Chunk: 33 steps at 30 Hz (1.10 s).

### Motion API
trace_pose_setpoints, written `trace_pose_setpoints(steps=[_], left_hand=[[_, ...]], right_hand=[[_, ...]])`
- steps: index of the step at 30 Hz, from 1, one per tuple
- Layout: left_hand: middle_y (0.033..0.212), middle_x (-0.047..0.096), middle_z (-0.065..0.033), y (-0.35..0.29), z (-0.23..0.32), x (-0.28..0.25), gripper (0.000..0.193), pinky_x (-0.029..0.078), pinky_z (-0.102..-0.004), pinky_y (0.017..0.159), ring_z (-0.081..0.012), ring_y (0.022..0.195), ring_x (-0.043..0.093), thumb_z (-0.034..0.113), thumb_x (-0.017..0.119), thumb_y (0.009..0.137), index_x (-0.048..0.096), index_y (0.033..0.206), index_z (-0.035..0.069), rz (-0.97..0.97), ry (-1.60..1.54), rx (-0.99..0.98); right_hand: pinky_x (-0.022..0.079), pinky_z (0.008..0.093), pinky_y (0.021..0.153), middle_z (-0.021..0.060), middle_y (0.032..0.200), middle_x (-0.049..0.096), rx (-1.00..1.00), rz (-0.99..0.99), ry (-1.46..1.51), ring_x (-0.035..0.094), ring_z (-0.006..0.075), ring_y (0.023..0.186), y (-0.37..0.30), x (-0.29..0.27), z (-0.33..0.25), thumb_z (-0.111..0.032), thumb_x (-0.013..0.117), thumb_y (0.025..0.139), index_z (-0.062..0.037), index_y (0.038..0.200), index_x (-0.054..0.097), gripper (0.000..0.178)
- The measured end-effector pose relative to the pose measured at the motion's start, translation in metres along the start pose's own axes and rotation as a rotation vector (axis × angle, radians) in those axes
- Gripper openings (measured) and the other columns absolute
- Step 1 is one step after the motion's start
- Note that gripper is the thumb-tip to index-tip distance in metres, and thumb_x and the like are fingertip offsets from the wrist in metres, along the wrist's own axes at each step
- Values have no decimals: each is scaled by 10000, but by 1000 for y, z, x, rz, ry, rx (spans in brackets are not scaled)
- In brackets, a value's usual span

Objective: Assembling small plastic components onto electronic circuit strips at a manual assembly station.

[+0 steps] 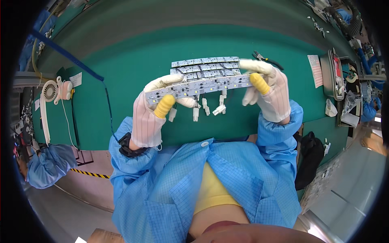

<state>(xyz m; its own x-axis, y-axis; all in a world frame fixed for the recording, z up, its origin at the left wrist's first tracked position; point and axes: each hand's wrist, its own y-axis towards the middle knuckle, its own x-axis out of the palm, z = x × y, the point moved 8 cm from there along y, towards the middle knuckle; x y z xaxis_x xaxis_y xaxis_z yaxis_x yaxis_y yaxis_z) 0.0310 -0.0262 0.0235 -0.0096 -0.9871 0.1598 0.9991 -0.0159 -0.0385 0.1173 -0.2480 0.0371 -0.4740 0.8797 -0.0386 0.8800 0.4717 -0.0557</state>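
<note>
A white LED circuit board, long and narrow, is held up between both hands, its left end a little lower. My left hand, in a striped white glove with a yellow thumb cover, is closed round the left end. At the right end my right hand, gloved alike, pinches the board with its yellow-covered thumb in front. Several white plug connectors dangle on short wires below the board. Just behind it, more LED boards lie side by side on the green mat, partly hidden by the held one.
Dark-handled pliers lie beyond my right hand. A small white fan stands at the left. A blue coiled cord runs to my left wrist strap. At the right are a printed sheet and a metal-sided bin. A co-worker's blue sleeve shows at left.
</note>
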Motion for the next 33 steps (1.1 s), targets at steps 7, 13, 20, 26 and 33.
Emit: trace_pose_setpoints(steps=[7, 13, 20, 26, 33], left_hand=[[1027, 644, -180, -5, 13, -5, 562, 501, -308, 822, -206, 895, 640, 237, 720, 808, 477, 1217, -63, 157, -22, 263], [1098, 621, -179, -14, 19, -10, 543, 490, -309, 853, -198, 960, 610, 226, 767, 753, 531, 1148, -63, 119, 171, 353], [1068, 623, -148, -17, 29, -10, 465, 504, -284, 767, -190, 893, 621, 214, 768, 728, 605, 1099, -12, 138, 326, 453], [1027, 638, -125, -18, 38, -7, 437, 529, -269, 709, -191, 868, 630, 183, 770, 702, 639, 1085, 19, 117, 344, 543], [1023, 638, -130, -21, 40, -7, 450, 534, -265, 710, -191, 866, 630, 177, 779, 687, 642, 1084, 16, 148, 350, 535]], right_hand=[[340, 149, 352, 76, 680, 618, -57, 97, 16, 512, 60, 395, -11, -18, -8, -264, 588, 921, 4, 1079, 610, 311], [361, 151, 368, 82, 649, 609, -174, -33, 216, 531, 79, 417, -13, -18, -12, -439, 636, 857, 64, 1265, 459, 671], [371, 163, 388, 67, 566, 590, -156, 56, 108, 515, 84, 410, -20, -23, -13, -425, 630, 867, 63, 1264, 459, 651], [366, 160, 397, 72, 568, 590, -168, 86, 144, 508, 83, 412, -22, -27, -16, -413, 638, 865, 64, 1260, 464, 644], [378, 161, 412, 69, 584, 596, -184, 44, 120, 515, 82, 426, -20, -26, -17, -403, 632, 871, 68, 1244, 477, 620]])
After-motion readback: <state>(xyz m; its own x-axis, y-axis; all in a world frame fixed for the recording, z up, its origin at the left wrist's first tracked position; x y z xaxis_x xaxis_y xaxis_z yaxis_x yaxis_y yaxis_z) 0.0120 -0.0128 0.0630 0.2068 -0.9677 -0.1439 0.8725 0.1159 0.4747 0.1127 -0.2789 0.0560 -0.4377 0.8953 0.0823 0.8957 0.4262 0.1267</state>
